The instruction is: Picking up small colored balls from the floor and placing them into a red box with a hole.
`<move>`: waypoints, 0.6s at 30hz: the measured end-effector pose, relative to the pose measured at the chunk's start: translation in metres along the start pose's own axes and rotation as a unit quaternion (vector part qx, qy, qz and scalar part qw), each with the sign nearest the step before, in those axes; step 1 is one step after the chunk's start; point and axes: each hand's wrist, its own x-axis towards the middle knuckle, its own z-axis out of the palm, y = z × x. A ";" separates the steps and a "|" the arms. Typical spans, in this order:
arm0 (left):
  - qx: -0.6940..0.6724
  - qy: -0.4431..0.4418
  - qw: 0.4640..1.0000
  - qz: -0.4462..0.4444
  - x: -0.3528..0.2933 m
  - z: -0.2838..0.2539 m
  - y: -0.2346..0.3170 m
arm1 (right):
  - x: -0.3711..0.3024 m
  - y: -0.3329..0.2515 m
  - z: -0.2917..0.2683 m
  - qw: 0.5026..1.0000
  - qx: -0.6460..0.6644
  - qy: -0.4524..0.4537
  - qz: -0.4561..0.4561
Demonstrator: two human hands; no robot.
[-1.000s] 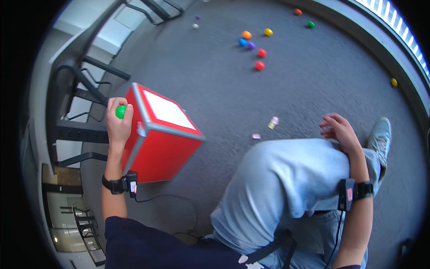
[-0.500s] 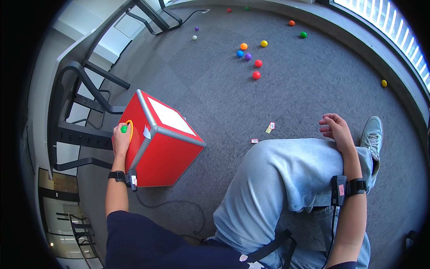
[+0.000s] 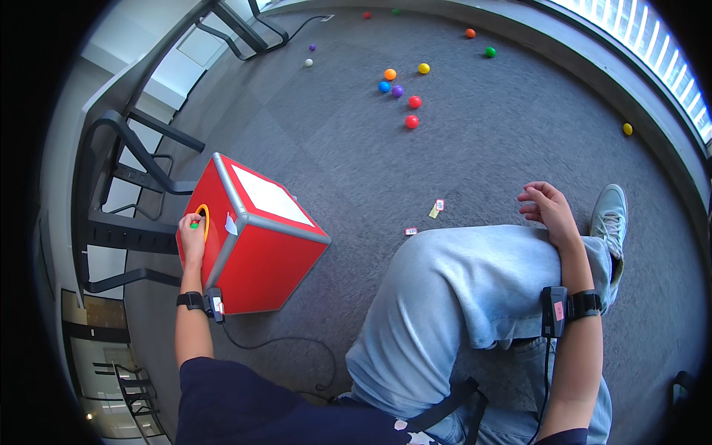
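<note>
Carpet [image 3: 356,271] leaves room between knee [image 3: 426,259] and silver-edged box [image 3: 267,263]

We are seeing a navy short-sleeved top [image 3: 252,400], light-blue denim trousers [image 3: 437,289] and a pale laced shoe [image 3: 609,222]. On each wrist we are noting a black strap [image 3: 585,305] carrying a dark rectangular module [image 3: 547,320]; the right module is displaying a pink label [image 3: 558,311], the left a whitish one. Dark cables [image 3: 547,371] are trailing from both modules; a black band [image 3: 443,410] is crossing near the waist.
</note>
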 end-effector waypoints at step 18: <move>-0.040 0.096 0.974 0.203 -0.061 -0.002 0.112 | -0.003 -0.002 0.007 1.000 -0.006 0.005 -0.003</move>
